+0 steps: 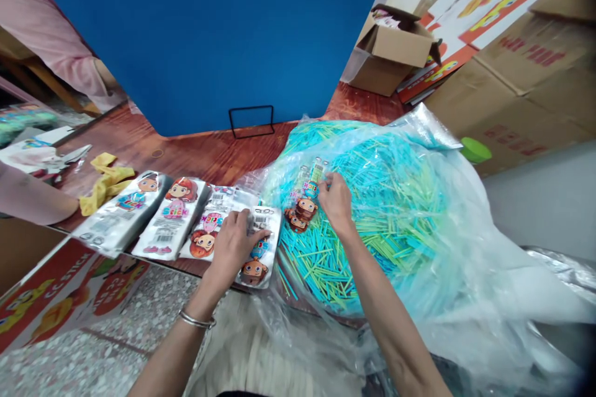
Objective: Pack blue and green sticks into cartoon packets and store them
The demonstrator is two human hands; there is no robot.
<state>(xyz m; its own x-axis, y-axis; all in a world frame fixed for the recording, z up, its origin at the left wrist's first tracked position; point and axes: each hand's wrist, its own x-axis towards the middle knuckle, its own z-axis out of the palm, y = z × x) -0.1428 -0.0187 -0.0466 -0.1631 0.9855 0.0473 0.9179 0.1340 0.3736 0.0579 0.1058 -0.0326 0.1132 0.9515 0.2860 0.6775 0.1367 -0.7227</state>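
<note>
My left hand (235,242) lies flat on a stack of white printed packets (265,226), fingers extended and thumb stretched to the right. Under and beside it is another packet stack (201,242) with a red-haired cartoon figure. My right hand (336,200) is closed in a pinch at the upper edge of a small cartoon-printed packet (308,189). A second, similar packet (294,218) overlaps it on the left. Both are above a large heap of thin blue and green sticks (386,180) in a clear plastic bag (459,248). The exact fingertip contact is small and partly hidden.
Two more packet stacks (128,208) (171,214) stand left, near yellow strips (106,183) and scissors (65,160). A blue board (233,37) rises behind, with a black wire stand (251,123). An open carton (393,46) and stacked boxes (526,68) are right. Another person's sleeve (56,31) shows left.
</note>
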